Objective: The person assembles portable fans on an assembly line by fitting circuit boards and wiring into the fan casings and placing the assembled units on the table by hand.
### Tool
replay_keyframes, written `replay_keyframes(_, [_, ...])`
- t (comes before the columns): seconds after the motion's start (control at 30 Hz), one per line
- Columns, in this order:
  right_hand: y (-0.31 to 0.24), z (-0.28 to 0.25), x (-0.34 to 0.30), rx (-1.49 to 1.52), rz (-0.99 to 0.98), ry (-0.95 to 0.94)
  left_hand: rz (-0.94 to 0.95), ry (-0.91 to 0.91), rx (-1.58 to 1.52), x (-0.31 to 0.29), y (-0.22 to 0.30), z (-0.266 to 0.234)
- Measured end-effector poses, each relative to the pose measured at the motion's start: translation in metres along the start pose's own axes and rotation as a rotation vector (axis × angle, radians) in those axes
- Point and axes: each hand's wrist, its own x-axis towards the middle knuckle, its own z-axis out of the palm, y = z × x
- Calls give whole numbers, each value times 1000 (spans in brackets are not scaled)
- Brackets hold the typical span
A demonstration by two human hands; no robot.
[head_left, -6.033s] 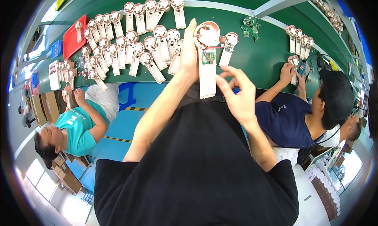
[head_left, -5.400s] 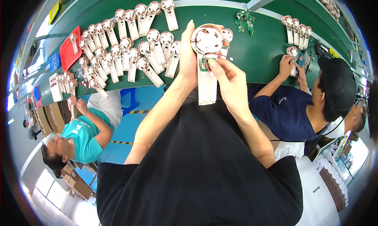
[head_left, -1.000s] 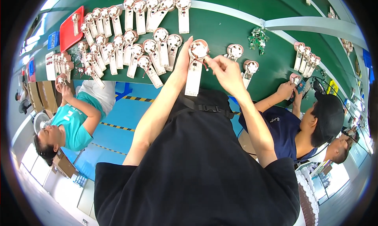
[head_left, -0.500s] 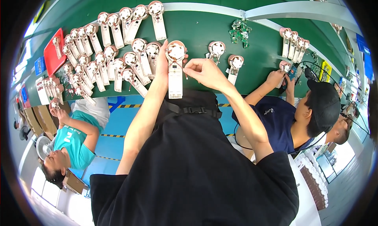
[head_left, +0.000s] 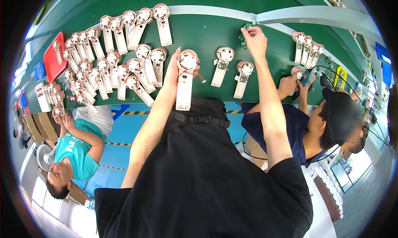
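My left hand [head_left: 172,71] is wrapped round an open handheld fan housing [head_left: 184,91], pale, with a round head, fan blades inside and a long handle. A thin wire with a small connector [head_left: 202,78] sticks out at its right side. Out at the far right of centre, my right hand [head_left: 256,40] has its fingertips pinched at a heap of small green circuit boards [head_left: 242,42]; the hand partly covers the heap. Between my hands lie two more fan housings, one [head_left: 224,66] nearer the held one and another [head_left: 243,78] to its right.
Many similar housings [head_left: 144,64] lie in rows on the green table [head_left: 195,35] at left. A red tray [head_left: 53,62] stands at the far left. A grey metal bar [head_left: 207,9] crosses the back. Co-workers sit at left [head_left: 81,151] and right [head_left: 286,128], with housings in hand.
My right hand has gone from the held housing to the circuit boards, far and right. The housing in my left hand has come slightly nearer, its wire now hanging free at the side.
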Motion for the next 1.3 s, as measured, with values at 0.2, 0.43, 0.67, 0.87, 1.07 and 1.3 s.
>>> replay_keyframes(0.2, [17,19,-5,-324,-6,90,65,28,74,-13,5,0])
replay_keyframes(0.43, [0,-12,-44,116,-36,141,163,-30,88,-27,9,0])
replay_keyframes(0.67, [-66,-60,-132,942,117,-179,259,-123,69,-61,6,28])
replay_keyframes(0.87, [-127,-86,-215,997,-69,-248,424,-133,73,-89,4,51])
replay_keyframes(1.07, [-163,-89,-272,190,-888,61,577,4,61,-117,-6,66])
replay_keyframes(1.3, [-175,-77,-283,184,-992,6,591,-159,86,-135,-8,62])
